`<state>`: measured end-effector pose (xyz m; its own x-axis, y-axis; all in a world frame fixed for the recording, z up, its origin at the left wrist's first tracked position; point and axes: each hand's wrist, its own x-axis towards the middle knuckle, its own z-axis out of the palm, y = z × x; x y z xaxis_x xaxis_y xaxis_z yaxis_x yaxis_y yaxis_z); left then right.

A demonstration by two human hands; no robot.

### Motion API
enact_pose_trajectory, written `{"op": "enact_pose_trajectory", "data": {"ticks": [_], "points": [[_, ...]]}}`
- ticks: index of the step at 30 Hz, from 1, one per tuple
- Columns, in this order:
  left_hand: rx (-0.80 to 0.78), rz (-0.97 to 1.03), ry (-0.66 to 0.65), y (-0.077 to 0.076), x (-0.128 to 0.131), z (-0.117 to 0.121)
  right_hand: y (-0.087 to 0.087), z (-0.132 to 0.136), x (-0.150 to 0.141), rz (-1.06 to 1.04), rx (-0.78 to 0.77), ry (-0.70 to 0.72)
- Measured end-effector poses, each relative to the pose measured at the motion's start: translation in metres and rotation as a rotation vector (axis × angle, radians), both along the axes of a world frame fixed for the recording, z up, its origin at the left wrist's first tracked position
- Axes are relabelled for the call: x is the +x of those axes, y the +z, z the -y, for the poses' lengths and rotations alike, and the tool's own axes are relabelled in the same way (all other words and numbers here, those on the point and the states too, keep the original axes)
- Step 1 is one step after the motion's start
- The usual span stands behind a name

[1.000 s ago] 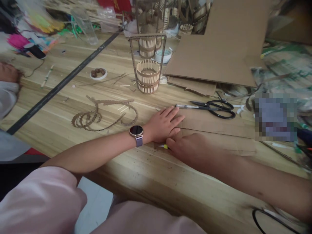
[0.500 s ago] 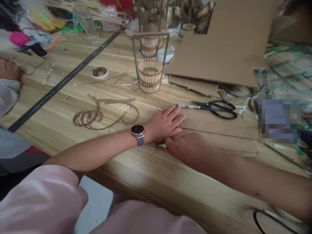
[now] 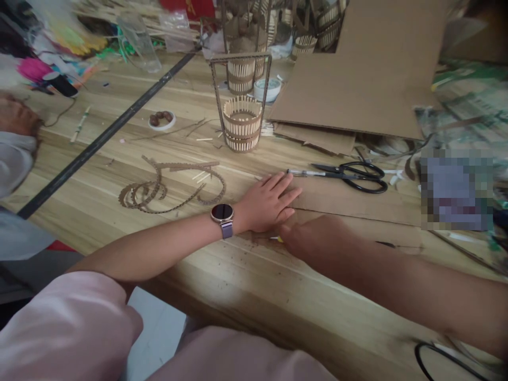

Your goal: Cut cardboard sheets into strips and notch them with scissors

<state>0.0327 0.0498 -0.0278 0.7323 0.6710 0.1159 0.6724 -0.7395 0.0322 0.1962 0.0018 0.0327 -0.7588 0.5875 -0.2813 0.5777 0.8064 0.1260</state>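
My left hand (image 3: 270, 203), a watch on its wrist, lies flat with spread fingers on a piece of brown cardboard (image 3: 341, 200). Just right of and below it, my right hand (image 3: 307, 233) is closed around a craft knife (image 3: 279, 239). Only the knife's thin blade and a bit of yellow show; the rest is hidden in the fingers. The blade lies low over the cardboard's near part. Beyond my left fingertips a pen (image 3: 304, 173) and black-handled scissors (image 3: 353, 174) rest along the cardboard's far side.
A small stick basket (image 3: 243, 124) with a tall handle stands ahead. Curled cardboard strips (image 3: 143, 196) lie left. A large cardboard sheet (image 3: 349, 100) covers the back right. A black strip (image 3: 115, 124) crosses the table. Another person's hand (image 3: 18, 116) rests at far left.
My right hand has slid a little to the right along the cardboard with the craft knife. My left hand stays pressed in the same place.
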Motion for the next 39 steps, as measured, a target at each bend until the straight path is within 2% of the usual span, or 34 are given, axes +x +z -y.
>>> {"op": "enact_pose_trajectory", "data": {"ticks": [4,10,17,21,29,33,36,39], "points": [[-0.023,-0.001,0.023,-0.001,0.000,0.001,0.004,0.000,0.033,0.146,-0.018,-0.039],[-0.006,0.013,0.020,-0.004,0.000,0.000,0.009,0.003,0.074,0.228,0.003,-0.136],[0.008,0.026,-0.002,-0.003,-0.002,0.000,0.006,-0.001,0.123,0.166,0.056,-0.123],[0.016,0.032,-0.003,-0.004,-0.003,-0.002,0.011,-0.003,0.140,0.190,0.014,-0.149],[0.020,0.099,-0.012,-0.007,-0.004,-0.002,0.016,-0.004,0.174,0.196,0.042,-0.223],[0.035,0.125,0.009,-0.006,-0.002,-0.011,0.023,-0.015,0.175,0.131,0.124,-0.324],[0.054,0.150,0.063,-0.002,0.001,-0.019,0.021,-0.032,0.159,0.070,0.187,-0.386],[0.098,0.178,0.132,0.005,0.005,-0.015,0.017,-0.047,0.138,-0.006,0.230,-0.402]]}}
